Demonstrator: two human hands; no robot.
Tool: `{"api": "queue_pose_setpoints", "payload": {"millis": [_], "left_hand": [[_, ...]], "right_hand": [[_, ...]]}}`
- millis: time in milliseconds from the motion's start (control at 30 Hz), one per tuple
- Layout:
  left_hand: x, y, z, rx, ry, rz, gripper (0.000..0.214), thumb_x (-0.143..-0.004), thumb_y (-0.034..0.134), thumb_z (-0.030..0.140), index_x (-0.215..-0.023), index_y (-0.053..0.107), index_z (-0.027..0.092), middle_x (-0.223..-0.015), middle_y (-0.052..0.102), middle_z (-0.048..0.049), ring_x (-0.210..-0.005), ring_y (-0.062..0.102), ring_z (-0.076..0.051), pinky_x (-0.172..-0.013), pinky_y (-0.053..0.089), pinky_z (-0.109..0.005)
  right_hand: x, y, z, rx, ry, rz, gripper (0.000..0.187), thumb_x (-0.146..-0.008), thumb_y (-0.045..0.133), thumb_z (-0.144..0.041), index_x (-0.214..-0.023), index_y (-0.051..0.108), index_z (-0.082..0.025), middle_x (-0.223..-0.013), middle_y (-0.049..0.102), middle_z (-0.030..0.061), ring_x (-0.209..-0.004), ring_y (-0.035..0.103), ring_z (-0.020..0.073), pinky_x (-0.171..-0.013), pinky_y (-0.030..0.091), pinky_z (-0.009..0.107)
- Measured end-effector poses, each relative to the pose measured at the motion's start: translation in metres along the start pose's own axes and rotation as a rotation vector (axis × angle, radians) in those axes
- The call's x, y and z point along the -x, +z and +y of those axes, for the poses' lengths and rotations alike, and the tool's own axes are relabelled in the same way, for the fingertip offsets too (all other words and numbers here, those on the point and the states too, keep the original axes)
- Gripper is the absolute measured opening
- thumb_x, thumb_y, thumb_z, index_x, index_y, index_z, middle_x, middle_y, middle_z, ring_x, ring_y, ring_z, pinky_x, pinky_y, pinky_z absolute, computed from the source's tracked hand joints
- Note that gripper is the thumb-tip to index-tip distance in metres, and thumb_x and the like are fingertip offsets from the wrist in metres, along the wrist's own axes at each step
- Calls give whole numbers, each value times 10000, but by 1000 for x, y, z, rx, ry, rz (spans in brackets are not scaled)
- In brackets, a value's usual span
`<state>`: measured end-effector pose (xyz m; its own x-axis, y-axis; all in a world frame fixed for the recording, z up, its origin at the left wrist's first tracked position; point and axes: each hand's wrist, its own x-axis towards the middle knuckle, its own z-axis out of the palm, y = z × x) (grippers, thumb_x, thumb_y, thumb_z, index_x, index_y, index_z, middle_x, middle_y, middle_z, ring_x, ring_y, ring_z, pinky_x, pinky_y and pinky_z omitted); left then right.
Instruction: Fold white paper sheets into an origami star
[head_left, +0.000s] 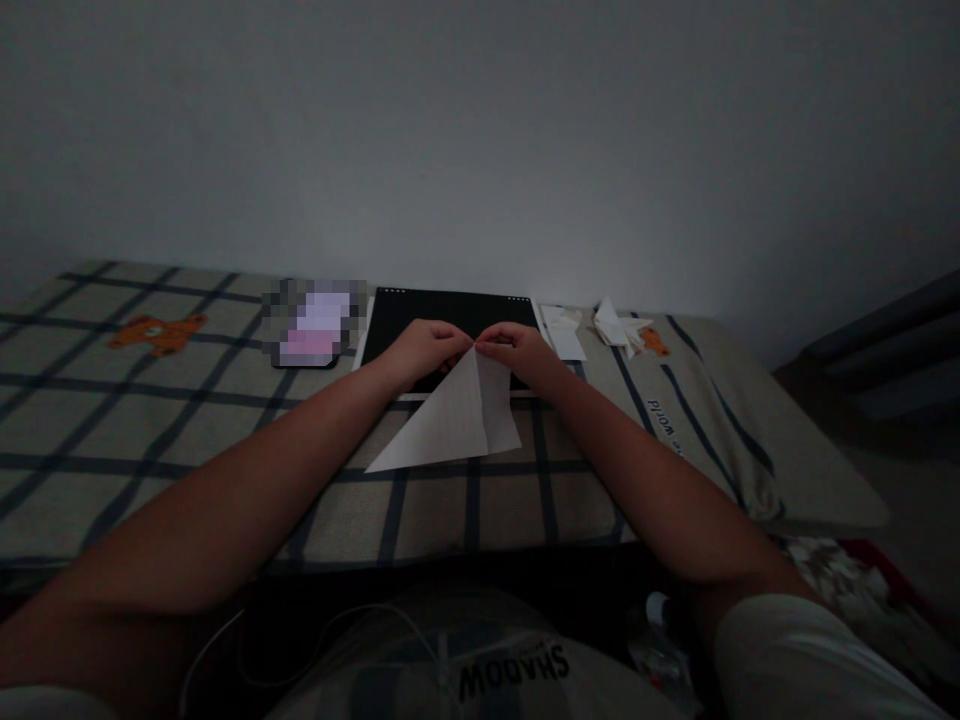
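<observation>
A white sheet of paper, folded to a point at its top, hangs in front of a black spiral-bound pad on the table. My left hand pinches the paper's peak from the left side. From the right, my right hand pinches the same peak, its fingertips nearly touching those of the left. A crease runs down the paper from the peak, with a wide triangular flap to the left and a narrower part to the right. The paper's lower edge spreads over the checked cloth.
A phone, partly blurred out, lies left of the pad. To the right are a small white paper piece and a folded paper figure. A checked cloth covers the table, which meets a grey wall. A white cable crosses my lap.
</observation>
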<state>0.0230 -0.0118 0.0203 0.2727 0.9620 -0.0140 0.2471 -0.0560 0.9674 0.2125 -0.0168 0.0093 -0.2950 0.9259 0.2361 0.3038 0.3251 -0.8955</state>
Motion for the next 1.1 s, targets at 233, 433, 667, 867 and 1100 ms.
{"api": "queue_pose_setpoints", "payload": {"millis": [233,433,667,867,1100], "left_hand": [[1,2,4,-46,-18,1,143,-756,656,269,-714,720,148,-580,597,-2,-531,504,-97,-492,378,-215],[1,3,1,-54,-14,1,152,-762,658,282,-720,726,153,-590,603,-3,-539,508,-100,-494,378,-215],[0,0,2,3,-22,34,166,-739,657,318,-740,720,165,-602,592,-2,-553,508,-110,-497,381,-222],[2,-1,4,32,-45,15,162,-707,674,320,-709,700,160,-588,582,0,-548,507,-113,-500,381,-227],[1,-1,3,28,-12,-3,150,-705,657,310,-672,679,165,-581,565,7,-547,489,-108,-507,369,-228]], "right_hand": [[-2,-1,-1,54,8,-4,192,-756,660,-347,-822,696,-171,-850,701,47,-822,619,180,-783,472,328],[1,2,-2,137,-73,31,172,-765,631,-334,-802,696,-179,-826,709,38,-807,621,182,-779,473,328],[0,-4,1,63,19,44,291,-743,699,-449,-863,723,-185,-870,717,48,-802,618,185,-743,479,327],[0,-6,3,3,33,61,301,-734,714,-458,-851,721,-181,-855,710,44,-750,594,169,-702,466,318],[-1,-5,1,30,6,42,278,-747,700,-451,-834,719,-187,-859,716,45,-774,603,176,-712,469,319]]}}
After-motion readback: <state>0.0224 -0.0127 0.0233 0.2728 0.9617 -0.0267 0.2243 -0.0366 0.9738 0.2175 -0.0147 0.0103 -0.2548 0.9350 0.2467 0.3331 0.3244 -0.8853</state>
